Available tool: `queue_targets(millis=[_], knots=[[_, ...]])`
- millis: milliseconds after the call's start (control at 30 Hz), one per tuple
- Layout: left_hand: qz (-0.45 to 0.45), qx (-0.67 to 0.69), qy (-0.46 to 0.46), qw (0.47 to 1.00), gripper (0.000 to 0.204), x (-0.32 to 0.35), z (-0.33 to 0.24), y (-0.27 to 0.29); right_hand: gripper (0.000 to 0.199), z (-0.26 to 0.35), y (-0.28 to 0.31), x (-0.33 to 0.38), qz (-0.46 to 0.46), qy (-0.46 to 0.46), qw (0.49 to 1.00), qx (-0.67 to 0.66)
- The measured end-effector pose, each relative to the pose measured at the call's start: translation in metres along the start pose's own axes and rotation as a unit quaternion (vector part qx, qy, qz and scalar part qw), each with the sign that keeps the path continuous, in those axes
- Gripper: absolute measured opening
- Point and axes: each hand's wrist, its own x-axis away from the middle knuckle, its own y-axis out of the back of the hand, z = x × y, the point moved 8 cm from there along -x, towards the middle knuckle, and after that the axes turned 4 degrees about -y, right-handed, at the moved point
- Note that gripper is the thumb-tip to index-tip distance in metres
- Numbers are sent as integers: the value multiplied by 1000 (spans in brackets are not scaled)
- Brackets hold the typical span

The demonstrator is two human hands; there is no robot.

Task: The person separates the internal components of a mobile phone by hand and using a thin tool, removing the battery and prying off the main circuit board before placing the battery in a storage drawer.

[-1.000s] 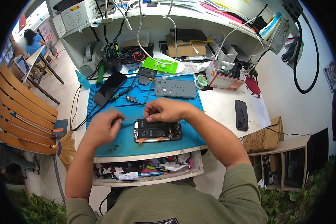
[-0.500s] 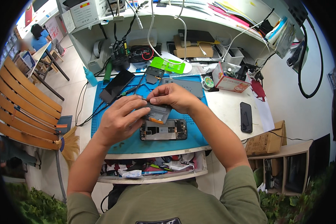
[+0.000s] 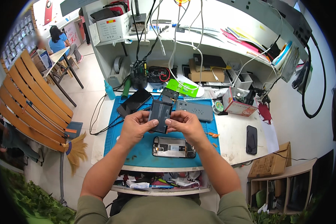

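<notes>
A flat dark phone battery (image 3: 160, 114) is held upright between my two hands, over the blue work mat (image 3: 132, 160). My left hand (image 3: 135, 128) pinches its left edge, thumb on the face towards me. On the opposite edge my right hand (image 3: 187, 126) grips it the same way; the fingers behind are partly hidden. Below the battery lies an opened phone body (image 3: 173, 148) with its inside facing up. Small orange strips (image 3: 213, 134) rest on the mat beside my right wrist. Behind my hands are a black phone screen (image 3: 134, 102) and a grey phone back panel (image 3: 195, 109).
An open drawer (image 3: 168, 192) full of small items juts out below the table edge. To the right stand a box of parts (image 3: 239, 102) and a dark phone (image 3: 251, 140). Cables (image 3: 174, 56) hang from the shelf. A blue bottle (image 3: 109, 90) stands at the mat's left.
Both hands now hold the battery upright by its sides; before, it was tilted with an orange strip at its lower edge. Orange strips now lie on the mat. The view has shifted.
</notes>
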Motion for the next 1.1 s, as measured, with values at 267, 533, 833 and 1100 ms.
queue_targets(millis=[267, 533, 833, 1100], knots=[[-4, -24, 6, 1000, 34, 0, 7, 2, 28, -9, 1, -5, -49, 43, 998, 26], [-2, -19, -20, 1000, 28, -1, -1, 2, 28, -7, 3, -3, -57, 43, 997, 16], [31, 39, 23, 998, 47, 3, -7, -8, 26, 17, -2, 11, -77, 69, 993, 61], [33, 71, 82, 994, 55, 8, 6, -4, 23, 0, 6, 8, -45, 21, 998, -28]])
